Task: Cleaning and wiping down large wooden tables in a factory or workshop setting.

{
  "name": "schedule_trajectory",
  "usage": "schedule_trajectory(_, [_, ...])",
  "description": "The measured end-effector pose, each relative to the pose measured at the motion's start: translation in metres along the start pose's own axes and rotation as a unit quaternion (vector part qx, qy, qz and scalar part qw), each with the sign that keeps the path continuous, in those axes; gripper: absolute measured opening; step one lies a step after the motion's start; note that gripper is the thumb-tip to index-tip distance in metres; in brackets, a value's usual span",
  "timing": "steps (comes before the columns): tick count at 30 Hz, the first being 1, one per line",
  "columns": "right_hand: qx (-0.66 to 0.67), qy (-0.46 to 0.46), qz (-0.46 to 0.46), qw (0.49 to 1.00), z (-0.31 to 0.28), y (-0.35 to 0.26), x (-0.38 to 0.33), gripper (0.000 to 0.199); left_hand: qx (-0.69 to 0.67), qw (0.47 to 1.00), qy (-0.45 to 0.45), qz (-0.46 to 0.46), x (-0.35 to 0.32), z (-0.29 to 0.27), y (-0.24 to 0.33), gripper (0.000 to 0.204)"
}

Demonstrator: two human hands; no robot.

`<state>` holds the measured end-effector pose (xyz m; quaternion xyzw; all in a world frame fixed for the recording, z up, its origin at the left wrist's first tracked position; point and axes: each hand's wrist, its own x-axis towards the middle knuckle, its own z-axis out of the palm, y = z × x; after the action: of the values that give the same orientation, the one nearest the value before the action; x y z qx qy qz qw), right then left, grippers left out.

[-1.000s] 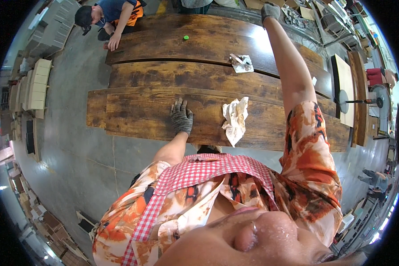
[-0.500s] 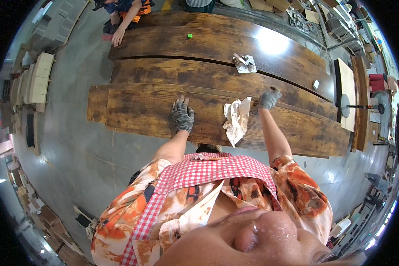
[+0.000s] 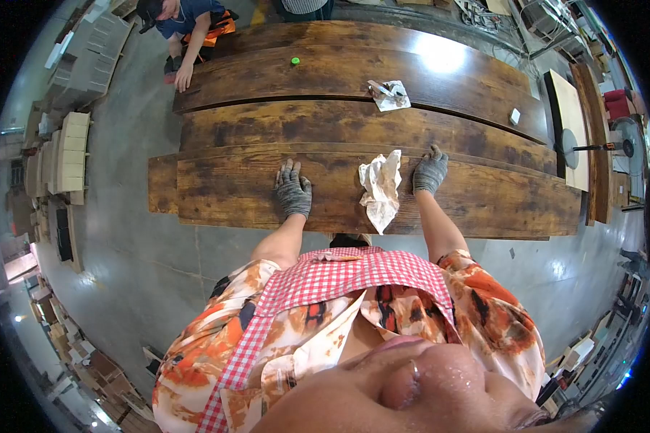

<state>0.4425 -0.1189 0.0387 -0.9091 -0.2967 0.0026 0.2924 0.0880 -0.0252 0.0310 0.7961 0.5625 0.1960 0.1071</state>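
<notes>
Board (image 3: 332, 189) lies flat, long axis left to right.

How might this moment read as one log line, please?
left hand: palm down on front board | right hand: at same board's far edge, beside crumpled white sheet | farther back: green cap

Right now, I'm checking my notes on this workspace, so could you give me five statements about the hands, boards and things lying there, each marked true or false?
1. The left hand lies on the front board. True.
2. The right hand is bare. False: it is gloved.
3. The crumpled white sheet lies between those two hands. True.
4. The small green item sits on that sheet. False: it rests on a farther board.
5. A co-worker's hand is at the boards' left end. True.
</notes>
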Motion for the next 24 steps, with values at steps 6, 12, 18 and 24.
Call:
schedule_trajectory(6, [-0.027,-0.013,0.0,1.0,0.009,0.007,0.0,0.03,0.005,1.0,0.018,0.0,-0.004,0.015,-0.003,0.046])
schedule_trajectory(12, [-0.044,-0.015,0.003,0.999,0.009,0.006,0.002,0.028,0.006,1.0,0.02,0.002,-0.005,0.018,-0.004,0.046])
schedule_trajectory(18, [-0.056,-0.009,-0.022,0.998,0.01,0.007,0.002,0.026,0.009,1.0,0.02,-0.006,-0.004,0.013,-0.002,0.045])
schedule_trajectory(24, [-0.045,-0.007,0.002,0.999,0.011,0.006,0.003,0.021,0.009,1.0,0.019,-0.002,-0.005,0.012,-0.003,0.044])
